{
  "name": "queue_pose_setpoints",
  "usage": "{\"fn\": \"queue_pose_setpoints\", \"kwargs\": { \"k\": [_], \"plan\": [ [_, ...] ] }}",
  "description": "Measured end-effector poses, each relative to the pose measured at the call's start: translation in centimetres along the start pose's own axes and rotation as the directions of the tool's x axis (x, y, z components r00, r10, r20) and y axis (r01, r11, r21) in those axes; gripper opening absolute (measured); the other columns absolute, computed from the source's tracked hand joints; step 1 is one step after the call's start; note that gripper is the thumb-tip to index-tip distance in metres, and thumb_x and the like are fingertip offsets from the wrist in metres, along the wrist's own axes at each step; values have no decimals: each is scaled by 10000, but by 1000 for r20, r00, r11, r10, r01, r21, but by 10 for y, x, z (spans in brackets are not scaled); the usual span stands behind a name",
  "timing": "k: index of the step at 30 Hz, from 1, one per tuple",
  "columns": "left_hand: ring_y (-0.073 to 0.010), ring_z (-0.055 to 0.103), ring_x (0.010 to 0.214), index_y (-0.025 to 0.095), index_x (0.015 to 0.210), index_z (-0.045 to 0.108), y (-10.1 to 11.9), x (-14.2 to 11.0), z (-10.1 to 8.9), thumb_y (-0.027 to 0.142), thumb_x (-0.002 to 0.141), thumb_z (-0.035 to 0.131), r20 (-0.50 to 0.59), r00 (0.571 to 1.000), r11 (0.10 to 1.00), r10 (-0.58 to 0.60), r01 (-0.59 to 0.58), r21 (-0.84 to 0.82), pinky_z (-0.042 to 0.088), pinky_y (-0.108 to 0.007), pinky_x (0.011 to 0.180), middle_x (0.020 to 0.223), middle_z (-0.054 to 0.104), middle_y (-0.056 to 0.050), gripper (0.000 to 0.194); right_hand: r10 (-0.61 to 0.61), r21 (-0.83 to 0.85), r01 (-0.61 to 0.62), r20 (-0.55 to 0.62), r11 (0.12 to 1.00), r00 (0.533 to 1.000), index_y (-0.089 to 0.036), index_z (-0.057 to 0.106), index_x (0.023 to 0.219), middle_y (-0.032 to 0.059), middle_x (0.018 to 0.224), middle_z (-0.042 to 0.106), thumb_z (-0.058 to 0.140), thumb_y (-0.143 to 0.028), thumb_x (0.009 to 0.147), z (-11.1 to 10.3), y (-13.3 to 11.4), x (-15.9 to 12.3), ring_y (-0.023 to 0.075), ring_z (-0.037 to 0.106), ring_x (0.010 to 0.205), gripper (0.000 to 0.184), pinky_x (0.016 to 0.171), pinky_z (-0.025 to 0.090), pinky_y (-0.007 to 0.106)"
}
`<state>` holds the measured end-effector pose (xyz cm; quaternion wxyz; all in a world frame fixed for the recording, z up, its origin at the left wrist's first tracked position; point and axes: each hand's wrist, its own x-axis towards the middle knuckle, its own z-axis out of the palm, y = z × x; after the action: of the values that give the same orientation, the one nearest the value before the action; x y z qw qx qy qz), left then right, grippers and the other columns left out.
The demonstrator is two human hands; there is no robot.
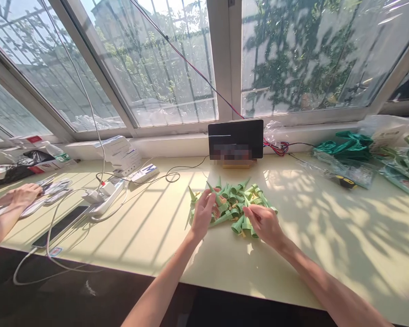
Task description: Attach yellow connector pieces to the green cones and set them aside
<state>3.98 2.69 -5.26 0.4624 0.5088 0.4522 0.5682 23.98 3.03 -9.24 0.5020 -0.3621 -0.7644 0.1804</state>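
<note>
The left hand (204, 212) and right hand (266, 225) were curled over pointed green cones (237, 225) heaped on the pale yellow table (293, 268); whether any was gripped could not be told. Neighbouring cones could be dragged askew if one was pulled from among them.

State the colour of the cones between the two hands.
The cones are green, best seen in the head view.
</note>
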Motion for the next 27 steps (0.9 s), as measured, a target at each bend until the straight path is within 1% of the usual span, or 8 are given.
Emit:
{"fn": "queue_pose_setpoints", "kwargs": {
  "k": [7, 12, 15, 17, 19, 21, 24, 27],
  "plan": [
    [-87, 503, 533, 190, 1124, 606, 11, -7, -14, 480, 887, 586, -48, 999, 999, 15, -16, -30, 448, -207, 438, 779, 618, -21, 375, 1, -19, -1, 4, 1000, 1000, -187, 432, 604, -50, 550, 296, 457, -293, 998, -1, -1, -1, 94, 257, 498, 409, 492, 244, 252],
    [-102, 542, 543, 181, 1126, 607, 12, -15, -18, 497, 876, 589, -87, 995, 998, 50, -47, 40, 452, -213, 431, 768, 616, -23, 403, -8, -18, 8, -1, 1000, 1000, -191, 425, 600, -47, 548, 302, 450, -305, 1001, -1, -1, -1, 96, 265, 495, 418, 489, 248, 255],
    [-141, 608, 605, 163, 1091, 620, 14, -16, -34, 508, 852, 604, -123, 990, 982, 76, -53, 181, 475, -224, 451, 818, 665, -65, 420, -5, -23, 5, -3, 1000, 1000, -193, 424, 600, -44, 550, 306, 445, -316, 1004, -1, -2, 0, 98, 272, 498, 423, 490, 256, 256],
    [-178, 655, 701, 163, 1002, 648, 15, -14, -53, 495, 814, 640, -180, 978, 926, 108, -33, 376, 505, -234, 498, 860, 690, -86, 382, 3, -23, -3, -8, 1000, 1000, -194, 428, 601, -43, 550, 311, 441, -324, 1007, -1, -2, 1, 99, 275, 499, 426, 492, 260, 257],
    [-218, 680, 789, 163, 883, 655, 15, -10, -75, 495, 775, 655, -261, 953, 830, 154, 19, 558, 518, -241, 517, 868, 698, -96, 349, 6, -14, -6, -10, 1000, 1000, -195, 420, 598, -43, 550, 316, 438, -327, 1008, -2, -3, 1, 98, 273, 500, 432, 494, 260, 257],
    [-221, 681, 720, 167, 875, 652, 13, -3, -94, 486, 756, 643, -353, 923, 737, 150, 134, 663, 521, -264, 505, 837, 702, -94, 341, 7, 3, -7, -3, 1000, 1000, -197, 388, 586, -43, 552, 307, 435, -330, 1009, -1, -3, 1, 98, 261, 506, 445, 495, 253, 258],
    [-225, 686, 700, 180, 817, 643, 7, 9, -110, 464, 727, 637, -339, 928, 621, 155, 176, 764, 529, -281, 528, 839, 714, -93, 298, 17, 28, -17, 24, 999, 1000, -198, 348, 579, -43, 557, 297, 432, -341, 1008, 0, -3, 1, 99, 240, 515, 460, 502, 239, 262],
    [-206, 678, 659, 188, 751, 598, 0, 17, -112, 475, 719, 614, -297, 940, 612, 169, 136, 779, 531, -270, 535, 775, 704, -77, 289, 29, 32, -30, 23, 999, 999, -196, 352, 583, -42, 555, 323, 436, -353, 1007, 1, -3, 1, 97, 256, 512, 459, 514, 247, 264]
  ]
}}
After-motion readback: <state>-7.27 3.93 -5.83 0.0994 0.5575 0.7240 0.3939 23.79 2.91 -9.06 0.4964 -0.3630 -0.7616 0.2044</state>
